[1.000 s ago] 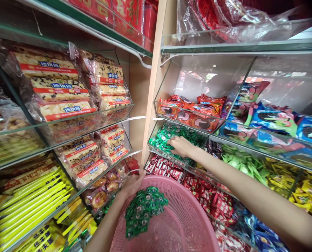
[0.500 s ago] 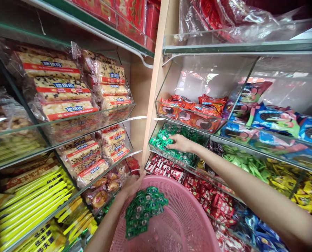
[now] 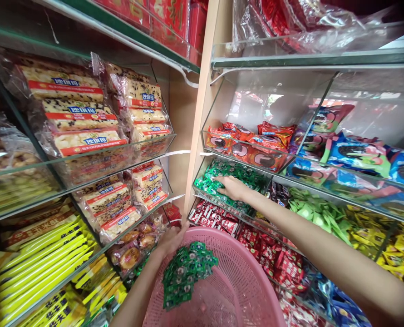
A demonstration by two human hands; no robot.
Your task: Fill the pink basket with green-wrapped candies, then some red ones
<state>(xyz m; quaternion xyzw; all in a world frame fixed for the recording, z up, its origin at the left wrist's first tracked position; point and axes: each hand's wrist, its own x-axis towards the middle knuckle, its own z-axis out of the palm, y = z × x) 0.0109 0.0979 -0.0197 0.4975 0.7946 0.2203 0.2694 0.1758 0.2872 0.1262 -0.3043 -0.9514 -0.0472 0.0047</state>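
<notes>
My left hand (image 3: 172, 240) is closed on the left rim of a pink perforated basket (image 3: 249, 268). Inside the basket lies a bunch of small green packets (image 3: 188, 270), bunched toward its left side. My right hand (image 3: 232, 187) reaches into a shelf compartment full of similar green packets (image 3: 243, 170). Its visible fingertips are apart and rest at the surface of the packets; nothing shows held between them, and the rest of the fingers are hidden under the hand.
Glass shelf fronts (image 3: 246, 159) run above and below my right hand. Red-wrapped snacks (image 3: 256, 145) sit above, dark red packets (image 3: 212, 215) below. Wrapped bars (image 3: 89, 136) and yellow packs (image 3: 41, 259) fill the left shelves. A wooden post (image 3: 197, 113) stands in the corner.
My right hand has shifted slightly over the green packets, and its fingertips have spread apart. My left hand and the basket stay in place.
</notes>
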